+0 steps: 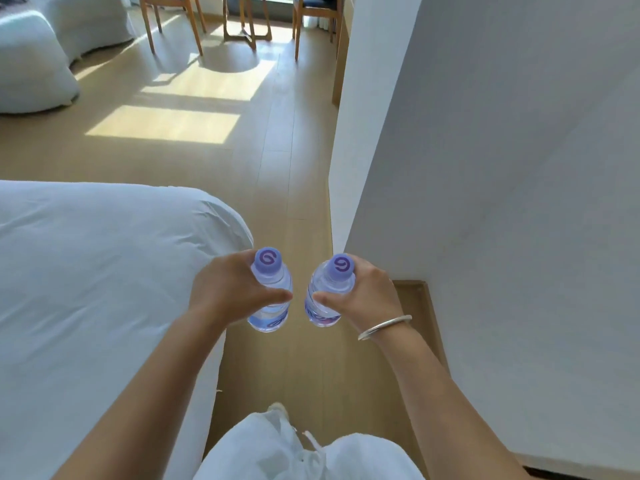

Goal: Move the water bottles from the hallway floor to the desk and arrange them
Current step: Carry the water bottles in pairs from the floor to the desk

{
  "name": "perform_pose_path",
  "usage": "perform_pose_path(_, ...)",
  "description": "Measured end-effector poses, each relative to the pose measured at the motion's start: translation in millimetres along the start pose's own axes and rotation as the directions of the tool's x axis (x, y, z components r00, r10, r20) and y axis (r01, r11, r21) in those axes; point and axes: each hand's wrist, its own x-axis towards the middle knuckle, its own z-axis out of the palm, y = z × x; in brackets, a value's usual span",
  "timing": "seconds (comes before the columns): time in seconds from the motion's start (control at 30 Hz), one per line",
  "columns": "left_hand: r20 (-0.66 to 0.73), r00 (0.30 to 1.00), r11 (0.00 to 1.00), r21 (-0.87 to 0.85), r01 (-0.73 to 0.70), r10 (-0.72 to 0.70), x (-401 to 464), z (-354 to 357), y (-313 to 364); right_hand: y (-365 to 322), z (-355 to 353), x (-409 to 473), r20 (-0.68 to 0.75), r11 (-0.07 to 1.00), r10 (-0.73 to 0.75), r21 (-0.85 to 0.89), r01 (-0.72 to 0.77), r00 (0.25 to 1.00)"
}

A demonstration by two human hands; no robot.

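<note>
A view from the person's head, looking forward and down a narrow passage. Both bare forearms reach forward from the bottom corners and converge toward the middle of the view, each hand carrying one small clear water bottle at about the same height above the wooden floor (298, 161).

The left hand (230, 289) wraps round the left bottle (272, 292) from its left side, fingers curled behind the bottle just under the cap and the thumb pressed across the front of the body. The right hand (367, 292) mirrors it on the right bottle (327, 296), fingers curled round the far side and thumb laid across the front. A silver bangle (384, 327) circles the right wrist.

Both bottles are held roughly upright, tilted slightly so their lower ends lean toward each other. They are near one another but not touching, with a strip of floor visible between them. Each has a lilac cap with a purple swirl mark, and a label near the base that is too blurred to read.

A bed with white bedding (86, 271) fills the left side. A pale wall (502, 168) rises on the right. White trousers (277, 452) and one shoe tip show at the bottom. Farther ahead, sunlit floor, wooden chairs (173, 26) and table legs stand by a window.
</note>
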Motion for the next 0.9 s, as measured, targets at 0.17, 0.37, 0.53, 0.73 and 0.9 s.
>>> perform_pose_path(0.17, 0.004, 1.000, 1.000, 0.011, -0.026, 0.026, 80, -25, -20, -26, 12, 79, -0.018, 0.999, 0.023, 0.025, -0.022, 1.000)
perform_pose_path(0.37, 0.028, 1.000, 1.000, 0.002, -0.012, 0.012, 180, -36, -39, -42, 20, 184, -0.034, 0.999, 0.023, 0.040, -0.022, 0.999)
perform_pose_path(0.53, 0.016, 1.000, 1.000, -0.016, -0.005, 0.005, 288, -39, -44, -48, 21, 292, -0.010, 0.999, -0.010, 0.034, 0.010, 1.000)
perform_pose_path(0.73, 0.000, 1.000, 0.999, -0.035, -0.002, 0.002, 428, -57, -32, -62, 9, 434, -0.012, 0.997, -0.080, 0.004, 0.080, 0.997)
perform_pose_path(0.9, -0.028, 0.999, 0.998, -0.055, 0.028, -0.029, 520, -71, -28, -74, -3, 529, -0.015, 0.993, -0.119, -0.003, 0.119, 0.993)
